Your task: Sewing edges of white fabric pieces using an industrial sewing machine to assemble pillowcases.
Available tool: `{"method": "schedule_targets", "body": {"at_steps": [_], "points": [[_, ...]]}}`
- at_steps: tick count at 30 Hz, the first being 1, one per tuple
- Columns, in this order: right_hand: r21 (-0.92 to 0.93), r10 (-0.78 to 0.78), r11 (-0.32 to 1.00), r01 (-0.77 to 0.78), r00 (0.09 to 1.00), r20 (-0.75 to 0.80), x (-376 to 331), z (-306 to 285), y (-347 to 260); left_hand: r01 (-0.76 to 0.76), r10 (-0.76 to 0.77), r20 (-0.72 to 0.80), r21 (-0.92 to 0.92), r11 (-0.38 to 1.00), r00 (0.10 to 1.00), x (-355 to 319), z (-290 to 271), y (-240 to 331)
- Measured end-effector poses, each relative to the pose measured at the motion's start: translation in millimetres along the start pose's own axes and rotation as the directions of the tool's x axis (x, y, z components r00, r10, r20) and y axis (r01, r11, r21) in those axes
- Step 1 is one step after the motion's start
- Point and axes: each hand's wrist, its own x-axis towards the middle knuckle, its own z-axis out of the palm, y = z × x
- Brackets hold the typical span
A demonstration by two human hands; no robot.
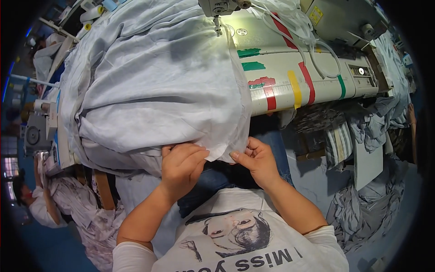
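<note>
Head view, nearest first: the left hand (180,166) is curled down over the hanging edge of the pale grey-blue fabric (154,86), fingers folded closed with the cloth bunched beneath them. Just to its right, a short gap away, the right hand (257,161) pinches the same edge between thumb and forefinger, the other fingers loosely bent; only a thin fold of cloth sits in that pinch. Between the two hands the hem runs as a short, slack span, lying over the person's lap in dark jeans.

The step in hand looks like finding and squaring up the fabric's edge before it is fed on. The next move would call for keeping both holds tight while drawing that span taut and level, since the bulk of the cloth is heavy and could drag the edge out of line.

Above and beyond the hands the fabric mounds over the sewing table (290,77), which is marked with red, yellow and green tape strips (297,88) off to the right of the grip. Farther still, straight up from the right hand, stands the sewing machine head (219,9) with its needle near the cloth's far side
</note>
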Motion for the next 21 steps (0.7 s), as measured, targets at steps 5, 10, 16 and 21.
{"method": "schedule_targets", "body": {"at_steps": [5, 10, 16, 21], "points": [[-0.302, 0.058, 0.951, -0.062, 0.998, -0.022, -15, 3, -17, 0.031, -0.047, -0.079, -0.193, 0.981, 0.996, 28, -40, 27], [-0.449, -0.245, 0.864, 0.229, 0.969, 0.022, -39, 17, -36, -0.302, 0.302, -0.048, 0.001, 0.953, 0.952, 63, -65, 83], [-0.384, -0.317, 0.869, 0.312, 0.947, 0.053, -52, 19, -48, -0.275, 0.278, 0.02, -0.102, 0.956, 0.96, 36, -11, 80], [-0.448, -0.214, 0.865, 0.226, 0.974, 0.078, -53, 9, -43, -0.218, 0.225, 0.038, -0.132, 0.967, 0.974, 25, 1, 74]]}}
